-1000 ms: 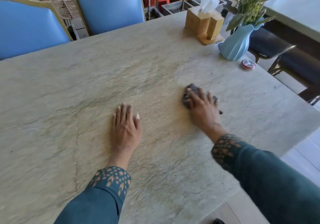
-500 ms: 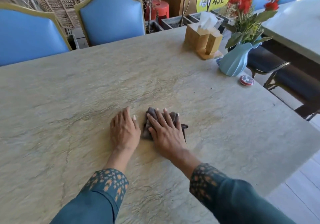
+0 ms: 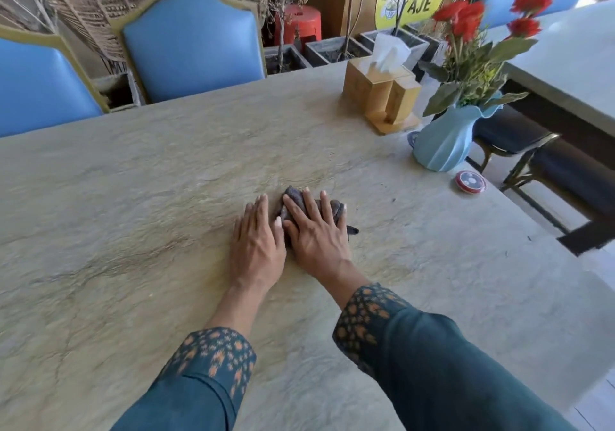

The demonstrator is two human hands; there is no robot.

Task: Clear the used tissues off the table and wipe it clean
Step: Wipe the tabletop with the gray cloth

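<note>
Right hand: the right hand is lying flat with its fingers spread, pressing down on the cloth rather than gripping it.
Left hand: the left hand is resting palm-down with straight fingers on the bare tabletop, just beside the right hand and touching the cloth's edge, holding nothing.
Cloth position: the dark grey cloth is sitting bunched under the right palm near the middle of the tabletop, well apart from the wooden tissue holder, the blue vase and the red disc.
Cloth handling: it is looking soft, light and limp, so it is likely folding and sliding easily; a flat palm over its bulk seems the best hold, since a pinched corner would probably let it trail.
Used tissues: none are showing on the tabletop, so the wiping part seems to be under way.
Change: the right hand and cloth have been travelling left from the vase side toward the left hand, which is staying planted.
</note>
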